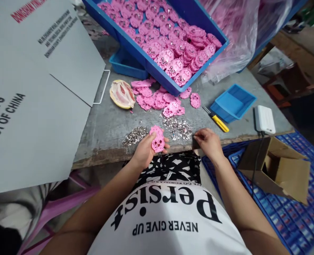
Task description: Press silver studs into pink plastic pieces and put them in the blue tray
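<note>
My left hand (145,150) is closed around a pink plastic piece (157,139), its thumb on the near side and fingertips showing past the far edge. My right hand (209,142) rests at the table's front edge with its fingers pinched together; whatever they hold, if anything, is too small to make out. Just left of those fingers lies a pile of small shiny metal parts (178,127). Beside my left hand is a second metal pile (136,136). Behind the piles sits a loose heap of pink pieces (159,99).
A large blue tray (157,67) of pink pieces stands at the back, over a smaller blue tray (127,65). A cut fruit (122,94), a yellow-handled screwdriver (220,123), a blue bin (235,102) and a white power bank (264,119) lie about. A large carton (40,95) blocks the left.
</note>
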Available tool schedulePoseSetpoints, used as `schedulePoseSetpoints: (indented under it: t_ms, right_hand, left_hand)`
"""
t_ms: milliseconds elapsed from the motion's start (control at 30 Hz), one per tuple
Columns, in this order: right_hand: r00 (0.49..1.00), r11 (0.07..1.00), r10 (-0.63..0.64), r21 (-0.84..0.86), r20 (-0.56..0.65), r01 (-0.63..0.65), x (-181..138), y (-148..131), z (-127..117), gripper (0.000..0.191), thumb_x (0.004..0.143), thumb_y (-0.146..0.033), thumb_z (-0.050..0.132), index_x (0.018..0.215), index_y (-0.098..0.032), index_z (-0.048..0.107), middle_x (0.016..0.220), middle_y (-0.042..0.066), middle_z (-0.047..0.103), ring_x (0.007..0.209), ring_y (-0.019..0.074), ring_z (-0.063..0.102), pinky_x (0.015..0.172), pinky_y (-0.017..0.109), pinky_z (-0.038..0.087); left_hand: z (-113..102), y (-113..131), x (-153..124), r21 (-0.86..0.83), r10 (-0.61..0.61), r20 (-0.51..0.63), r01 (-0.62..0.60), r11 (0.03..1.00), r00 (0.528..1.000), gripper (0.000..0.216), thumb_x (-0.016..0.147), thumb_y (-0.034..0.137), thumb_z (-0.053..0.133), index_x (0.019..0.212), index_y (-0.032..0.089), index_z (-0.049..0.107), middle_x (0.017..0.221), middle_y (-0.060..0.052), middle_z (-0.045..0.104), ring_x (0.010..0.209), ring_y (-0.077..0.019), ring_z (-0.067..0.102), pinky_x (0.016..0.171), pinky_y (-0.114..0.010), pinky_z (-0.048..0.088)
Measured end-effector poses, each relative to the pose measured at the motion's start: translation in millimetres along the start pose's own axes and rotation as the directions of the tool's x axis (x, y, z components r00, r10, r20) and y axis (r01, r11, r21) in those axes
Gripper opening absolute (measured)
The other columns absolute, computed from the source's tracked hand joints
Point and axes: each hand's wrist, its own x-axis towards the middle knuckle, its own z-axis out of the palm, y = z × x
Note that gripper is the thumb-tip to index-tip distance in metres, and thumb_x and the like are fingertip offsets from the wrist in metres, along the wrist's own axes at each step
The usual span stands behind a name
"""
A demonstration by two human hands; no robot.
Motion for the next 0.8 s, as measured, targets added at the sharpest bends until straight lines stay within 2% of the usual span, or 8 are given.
schedulePoseSetpoints:
  t_ms: [167,333,433,567,667,800]
  right_hand:
    - [0.997,0.994,-0.071,-0.086,-0.010,0.070,-1,0,7,0.010,0.086,-0.026,0.064,0.085,-0.022,0.073,0.093,0.008,0.069,0.085,0.0244,0.064,0.078,0.037,0.049]
    - [0.982,0.961,-0.185,-0.216,-0.041,0.172,0,0,18,0.016,0.093,-0.025,0.057,0.084,-0.023,0.071,0.092,0.010,0.067,0.092,0.0277,0.060,0.080,0.039,0.048]
    - [0.977,0.958,-0.212,-0.204,-0.027,0.202,4,1,19,0.019,0.094,-0.022,0.052,0.083,-0.022,0.067,0.091,0.011,0.066,0.091,0.0275,0.058,0.081,0.039,0.047]
    - [0.990,0.991,-0.133,-0.032,-0.055,0.131,13,-3,12,0.013,0.090,-0.023,0.052,0.081,-0.022,0.061,0.088,0.009,0.064,0.085,0.0248,0.058,0.079,0.038,0.046]
    - [0.998,0.986,-0.026,0.165,-0.065,0.036,18,-14,11,0.014,0.087,-0.032,0.055,0.078,-0.023,0.058,0.082,0.005,0.063,0.078,0.0211,0.056,0.074,0.034,0.044]
    - [0.993,0.870,0.113,0.480,0.024,-0.111,20,-36,19,0.024,0.084,-0.046,0.060,0.079,-0.022,0.060,0.068,-0.002,0.055,0.064,0.0159,0.048,0.063,0.029,0.039]
  left_hand:
    - [-1,-2,0,0.032,0.020,-0.002,-0.020,0.999,1.000,0.053,0.085,0.039,0.073,0.125,0.009,0.056,0.087,-0.009,0.073,0.070,-0.0217,0.071,0.062,-0.035,0.058]
    - [-1,-6,-1,0.090,0.044,-0.015,-0.043,0.995,0.999,0.054,0.080,0.035,0.078,0.123,0.010,0.056,0.086,-0.007,0.073,0.069,-0.0201,0.071,0.064,-0.035,0.059]
    - [0,-7,-1,0.112,0.043,-0.032,-0.039,0.993,0.999,0.054,0.078,0.034,0.079,0.122,0.011,0.056,0.085,-0.006,0.072,0.068,-0.0195,0.071,0.064,-0.035,0.059]
    - [1,-6,0,0.117,0.030,-0.046,-0.024,0.993,0.998,0.054,0.078,0.033,0.079,0.122,0.011,0.056,0.083,-0.005,0.072,0.066,-0.0181,0.070,0.063,-0.033,0.059]
    - [8,-5,0,0.135,0.046,-0.069,-0.037,0.990,0.997,0.053,0.076,0.029,0.079,0.120,0.011,0.057,0.081,-0.004,0.071,0.064,-0.0163,0.068,0.058,-0.030,0.057]
    - [27,-5,6,0.123,0.093,-0.061,-0.085,0.989,0.994,0.049,0.072,0.024,0.081,0.114,0.012,0.059,0.085,-0.005,0.072,0.064,-0.0154,0.068,0.058,-0.029,0.056]
